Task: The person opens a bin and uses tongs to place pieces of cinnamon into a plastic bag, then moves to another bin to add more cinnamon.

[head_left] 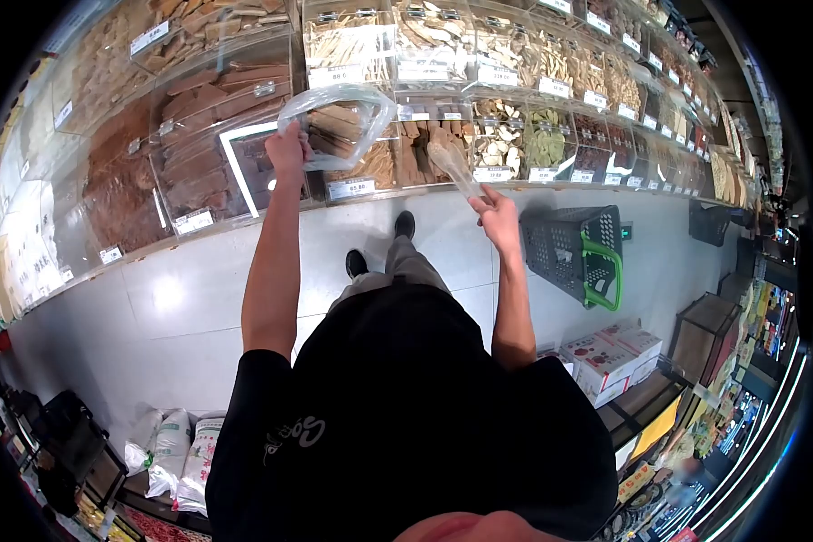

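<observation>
My left hand (288,149) is closed on the edge of a clear plastic bag (370,104), whose mouth is spread open over the front bins. Between the fingers of my right hand (497,214) is the handle of a clear plastic scoop (453,164). The scoop's head lies over a bin of brown bark pieces (417,149), and nothing can be made out in it. Beside that bin are white dried slices (499,135) and green leaves (546,137). Dark brown bark (194,163) fills a bin left of the bag.
Clear bins with price labels (352,188) run along the front. A grey basket with a green handle (569,248) stands on the floor to the right. Cardboard boxes (610,357) are behind it. White sacks (172,452) lie at the lower left.
</observation>
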{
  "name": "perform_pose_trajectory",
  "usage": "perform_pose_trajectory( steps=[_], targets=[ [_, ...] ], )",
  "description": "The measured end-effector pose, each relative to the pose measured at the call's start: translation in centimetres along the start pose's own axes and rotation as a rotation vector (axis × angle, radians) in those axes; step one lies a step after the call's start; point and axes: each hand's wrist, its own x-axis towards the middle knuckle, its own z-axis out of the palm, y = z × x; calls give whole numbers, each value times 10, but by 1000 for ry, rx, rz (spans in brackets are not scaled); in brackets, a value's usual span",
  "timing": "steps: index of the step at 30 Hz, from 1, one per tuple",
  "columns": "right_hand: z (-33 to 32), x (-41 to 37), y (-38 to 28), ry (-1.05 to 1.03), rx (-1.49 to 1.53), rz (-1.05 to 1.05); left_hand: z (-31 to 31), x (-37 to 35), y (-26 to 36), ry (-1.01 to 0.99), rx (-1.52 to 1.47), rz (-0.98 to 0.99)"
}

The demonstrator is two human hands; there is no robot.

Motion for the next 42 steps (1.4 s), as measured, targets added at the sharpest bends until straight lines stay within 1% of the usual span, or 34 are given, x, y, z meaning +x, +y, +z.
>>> perform_pose_trajectory(
  steps=[3, 4, 6, 8, 9, 10, 13, 14, 17, 18, 19, 21, 23, 24, 25, 27, 30, 32, 34, 37, 40, 42],
  targets=[
    [1, -18, -50, -58, -213, -279, -4, 4, -4, -3, 3, 23],
    [6, -29, -84, -119, -328, -339, -3, 6, -6, 9, -1, 11],
    [33, -26, -112, -100, -589, -677, -4, 5, -7, -5, -5, 21],
    [60, -20, -155, -187, -795, -694, -4, 5, -7, -5, 1, 0],
    [83, 2, -145, -121, -769, -877, -5, 6, -6, -3, 2, -8],
    [99, 13, -151, -174, -890, -840, -5, 6, -7, -8, -16, -21],
    [118, 30, -154, -175, -876, -870, -4, 8, -2, -21, -40, -39],
    [116, 32, -151, -211, -886, -820, -4, 7, -2, -19, -31, -39],
    [93, 12, -149, -142, -801, -840, -6, 5, -1, -11, -31, -33],
    [80, 0, -152, -138, -777, -768, -5, 3, -1, -14, -32, -36],
    [65, -12, -150, -128, -744, -709, -3, 2, 3, -8, -61, -80],
    [33, -30, -140, -105, -676, -593, -4, 6, -2, 3, -6, -54],
    [8, -38, -109, -4, -534, -528, -3, 5, -2, -6, -16, -62],
    [-2, -36, -89, 25, -525, -455, -4, 4, 0, -5, -19, -62],
    [-11, -43, -88, 21, -448, -279, -4, 3, 3, 5, -10, -63],
    [-18, -40, -59, 35, -418, -166, -2, -2, 6, 18, 13, -67],
    [-11, -19, -8, -31, -307, -68, -1, 0, 4, 5, -39, -49],
    [5, -6, 6, -65, -272, -56, -2, 5, -2, 2, -51, -53],
    [25, 5, 0, -77, -250, -61, -3, 7, -2, -6, -59, -55],
    [69, 41, 16, -60, -474, -257, -4, 1, -1, -27, -58, -55],
    [71, 43, 11, -89, -481, -192, -2, 2, 3, -15, -50, -39],
    [63, 37, 11, -81, -379, -127, 1, 2, 2, 32, -40, -59]
  ],
)
